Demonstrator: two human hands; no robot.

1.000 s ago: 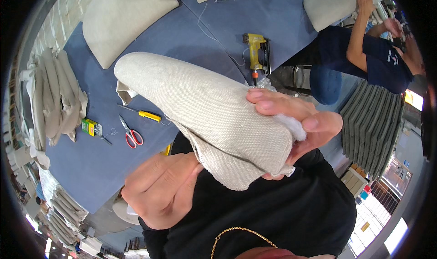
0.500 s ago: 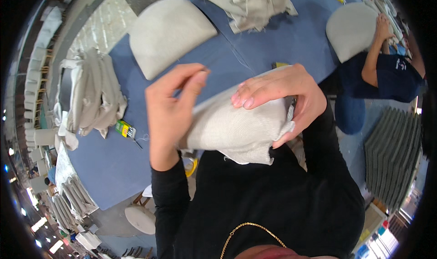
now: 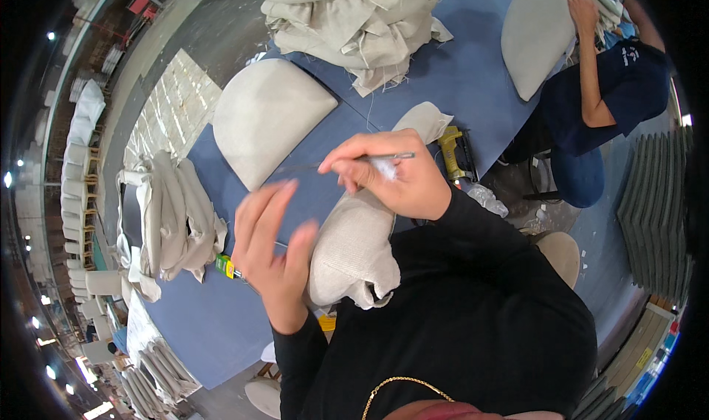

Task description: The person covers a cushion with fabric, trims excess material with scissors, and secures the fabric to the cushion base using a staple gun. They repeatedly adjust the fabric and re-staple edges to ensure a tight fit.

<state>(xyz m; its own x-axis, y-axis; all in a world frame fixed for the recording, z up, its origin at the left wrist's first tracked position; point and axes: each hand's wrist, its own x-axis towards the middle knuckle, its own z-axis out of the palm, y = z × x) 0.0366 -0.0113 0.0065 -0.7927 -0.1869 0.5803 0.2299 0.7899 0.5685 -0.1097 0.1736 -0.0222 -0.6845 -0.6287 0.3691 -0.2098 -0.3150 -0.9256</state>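
My right hand [image 3: 413,184] is closed around a thin metal rod-like tool [image 3: 388,156], which lies crosswise over its fingers. A bit of white shows in the palm beneath it. My left hand [image 3: 266,246] is open, fingers spread and slightly blurred, beside a padded piece covered in beige fabric [image 3: 353,243]. That piece stands at the table edge in front of my chest, its near end showing loose folded fabric and a dark gap. My right hand hides part of its upper side; whether my left palm touches it I cannot tell.
On the blue table [image 3: 199,324] lie a rounded beige seat cushion [image 3: 269,110], heaped fabric [image 3: 354,29], stacked covers [image 3: 173,213] and a yellow staple gun [image 3: 450,154]. At right, a co-worker's hand [image 3: 583,10] rests on another cushion [image 3: 535,36]. Grey stacked sheets [image 3: 653,213] stand beyond.
My right hand has left the padded piece and now holds the metal tool. My left hand has gone from a pinch to spread fingers. The padded piece has turned, and the view has shifted.
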